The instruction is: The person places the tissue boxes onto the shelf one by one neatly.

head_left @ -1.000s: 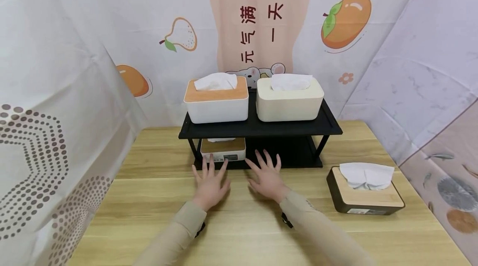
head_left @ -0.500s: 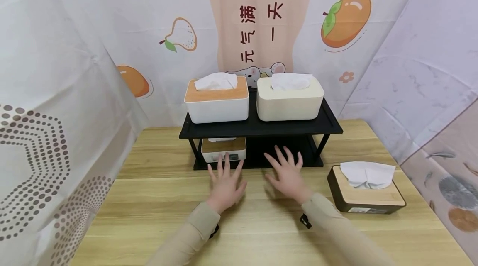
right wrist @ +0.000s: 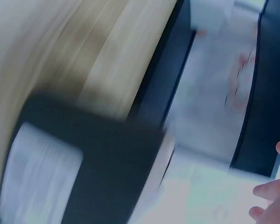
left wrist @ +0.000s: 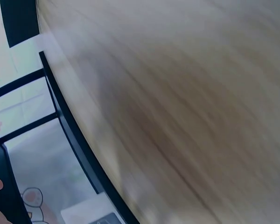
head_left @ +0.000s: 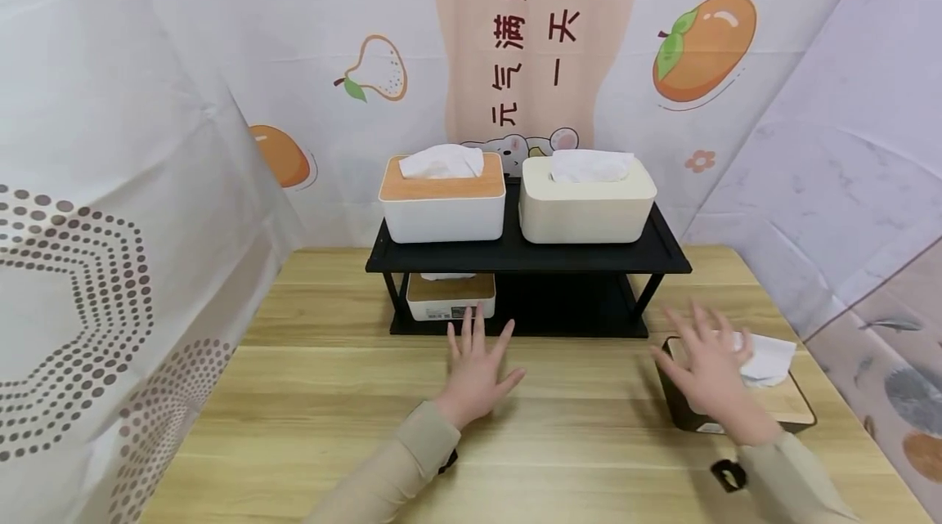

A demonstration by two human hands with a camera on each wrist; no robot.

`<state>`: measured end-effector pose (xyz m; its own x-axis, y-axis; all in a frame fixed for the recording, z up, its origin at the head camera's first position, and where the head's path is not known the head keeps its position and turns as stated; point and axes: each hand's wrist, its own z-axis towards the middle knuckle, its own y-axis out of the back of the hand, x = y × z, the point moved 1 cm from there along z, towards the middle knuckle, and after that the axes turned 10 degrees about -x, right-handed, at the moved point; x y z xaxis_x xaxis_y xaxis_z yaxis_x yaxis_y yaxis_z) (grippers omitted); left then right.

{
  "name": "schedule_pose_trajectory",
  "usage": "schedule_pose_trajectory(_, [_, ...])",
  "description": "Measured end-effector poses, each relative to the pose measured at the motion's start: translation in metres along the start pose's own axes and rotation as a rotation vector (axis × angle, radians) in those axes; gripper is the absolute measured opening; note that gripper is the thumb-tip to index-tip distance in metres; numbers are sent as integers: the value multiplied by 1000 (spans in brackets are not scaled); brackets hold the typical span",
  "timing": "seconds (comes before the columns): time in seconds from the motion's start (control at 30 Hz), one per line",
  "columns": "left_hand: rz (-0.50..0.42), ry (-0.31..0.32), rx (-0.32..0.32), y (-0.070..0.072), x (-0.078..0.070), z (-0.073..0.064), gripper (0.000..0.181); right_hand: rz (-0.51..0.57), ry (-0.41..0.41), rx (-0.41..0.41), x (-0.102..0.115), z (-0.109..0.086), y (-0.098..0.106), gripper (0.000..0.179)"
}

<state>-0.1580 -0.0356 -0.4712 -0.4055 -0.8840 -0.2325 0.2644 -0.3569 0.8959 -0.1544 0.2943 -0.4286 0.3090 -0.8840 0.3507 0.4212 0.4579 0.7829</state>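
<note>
My right hand (head_left: 710, 373) hovers with spread fingers over the left part of a dark tissue box (head_left: 789, 401) with a pale wooden lid, hiding some of its tissue (head_left: 769, 359). In the right wrist view, the dark side of that box (right wrist: 116, 154) looms close and blurred. My left hand (head_left: 474, 381), fingers spread and holding nothing, is above the table just in front of a black two-tier rack (head_left: 508, 261). Its fingertips overlap the front of a small white tissue box (head_left: 450, 288) with a brown lid, which stands at the left of the rack's lower shelf.
On the upper shelf stand a white tissue box (head_left: 445, 220) with an orange-brown lid and a cream tissue box (head_left: 585, 220), side by side. The wooden table (head_left: 324, 393) extends in front and to both sides. Printed cloth (head_left: 338, 9) hangs behind and around it.
My right hand has moved right, from the front of the rack to over the dark tissue box. My left hand has shifted right a little. The view has turned slightly left.
</note>
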Motion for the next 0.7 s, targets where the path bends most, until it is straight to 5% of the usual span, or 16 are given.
schedule_pose_trajectory(0.33, [-62,-39,-35,-2,-9,3,72,-67,-184,59,-67,-21,58,70])
schedule_pose_trajectory(0.7, [-140,17,12,-2,-29,18,76,-172,-334,303,-119,-52,62,79])
